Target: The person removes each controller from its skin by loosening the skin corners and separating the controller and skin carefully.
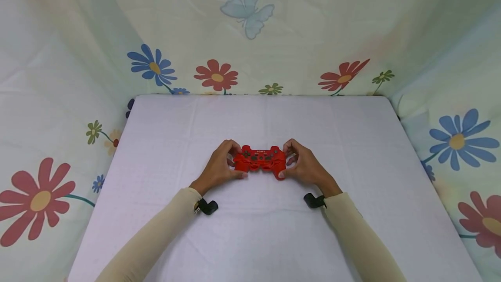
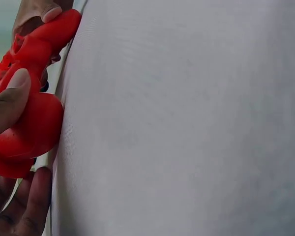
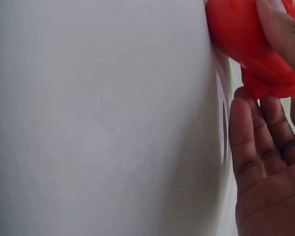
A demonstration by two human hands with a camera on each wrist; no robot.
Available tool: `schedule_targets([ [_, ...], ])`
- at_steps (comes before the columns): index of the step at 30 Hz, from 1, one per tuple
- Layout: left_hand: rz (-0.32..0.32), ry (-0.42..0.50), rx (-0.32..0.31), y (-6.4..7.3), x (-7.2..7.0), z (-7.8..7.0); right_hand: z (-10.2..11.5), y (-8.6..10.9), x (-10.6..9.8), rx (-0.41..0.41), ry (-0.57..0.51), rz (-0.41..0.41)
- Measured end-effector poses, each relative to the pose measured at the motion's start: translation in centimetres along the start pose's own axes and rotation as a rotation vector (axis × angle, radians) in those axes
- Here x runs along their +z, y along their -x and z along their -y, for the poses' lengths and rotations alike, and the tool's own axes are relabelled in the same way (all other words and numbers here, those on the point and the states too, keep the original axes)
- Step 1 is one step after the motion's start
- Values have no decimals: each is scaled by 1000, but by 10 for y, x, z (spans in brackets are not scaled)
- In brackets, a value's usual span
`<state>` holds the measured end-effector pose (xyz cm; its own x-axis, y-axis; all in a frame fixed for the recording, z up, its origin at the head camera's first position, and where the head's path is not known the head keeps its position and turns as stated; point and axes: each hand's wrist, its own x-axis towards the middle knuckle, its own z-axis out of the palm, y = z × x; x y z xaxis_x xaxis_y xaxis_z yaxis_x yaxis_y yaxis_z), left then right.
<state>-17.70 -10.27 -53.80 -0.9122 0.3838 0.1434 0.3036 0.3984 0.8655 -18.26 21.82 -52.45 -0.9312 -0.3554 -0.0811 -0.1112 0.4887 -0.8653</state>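
Note:
A red game controller (image 1: 261,155) with dark buttons and a SONY label is near the middle of the white table, face up in the head view. My left hand (image 1: 220,166) holds its left end, the thumb on the near grip and the fingers at the far side. On the opposite end, my right hand (image 1: 309,168) holds the right grip the same way. In the left wrist view the left thumb (image 2: 10,105) presses the red shell, with fingers beneath it. From the right wrist, the right thumb (image 3: 287,42) lies on the controller and the fingertips touch its underside.
The white cloth-covered table (image 1: 258,229) spreads around the hands. Flower-printed curtains (image 1: 297,47) hang behind it and along both sides. A small black device (image 1: 208,206) sits at the left wrist, and another black device (image 1: 314,200) at the right.

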Motion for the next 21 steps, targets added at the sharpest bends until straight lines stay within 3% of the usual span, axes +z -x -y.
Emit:
schedule_targets([
  [8, -22, 36, -27, -1, -2, 3, -4, -1, 0, -4, 0, -23],
  [21, -43, 31, 18, 0, -2, 9, -7, 3, 1, -40, 4, -68],
])
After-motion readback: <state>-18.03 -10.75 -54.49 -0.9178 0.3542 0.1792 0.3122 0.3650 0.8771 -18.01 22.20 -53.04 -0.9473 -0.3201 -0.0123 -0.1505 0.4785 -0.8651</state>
